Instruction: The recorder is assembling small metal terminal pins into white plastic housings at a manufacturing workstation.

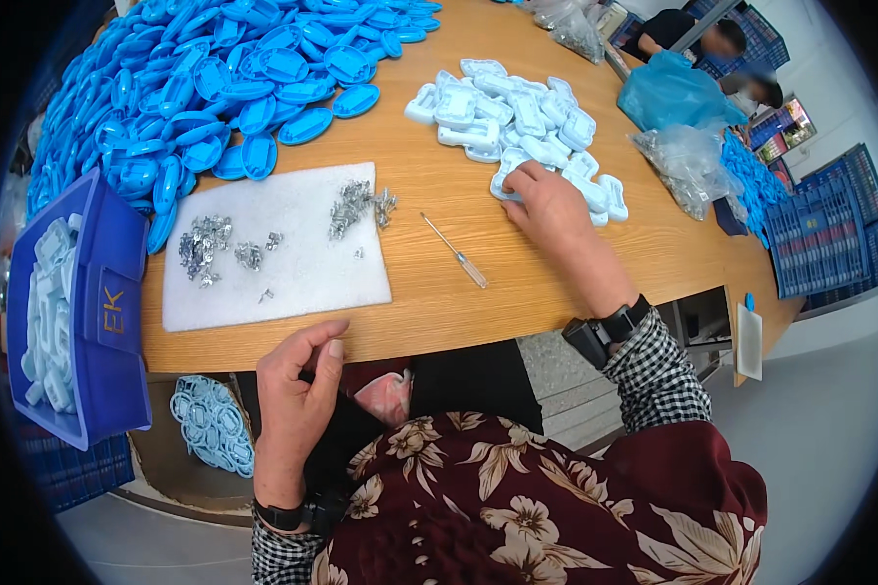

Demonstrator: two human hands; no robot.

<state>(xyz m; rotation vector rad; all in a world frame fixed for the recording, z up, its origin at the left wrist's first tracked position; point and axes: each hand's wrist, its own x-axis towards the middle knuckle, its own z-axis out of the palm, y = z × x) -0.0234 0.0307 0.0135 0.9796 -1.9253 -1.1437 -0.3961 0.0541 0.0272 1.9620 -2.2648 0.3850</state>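
Note:
At the near side of a pile of pale blue plastic shells (529,115), my right hand (554,216) has its fingers curled over the edge of one pale blue shell (504,181). My left hand (300,382) is at the table's front edge, fingers loosely bent and thumb a little apart, with nothing visible in it. Between the hands, a thin screwdriver (456,252) with a clear handle lies on the wood. Left of it is a white foam sheet (293,283), bearing small heaps of metal parts (205,246). More metal parts (351,208) sit at its right edge.
A large heap of bright blue oval shells (254,73) covers the table's far left. A blue bin (112,302) of pale pieces stands left; a box (156,468) of pale blue parts is below. Plastic bags (678,93), crates (829,239) and two people are at far right.

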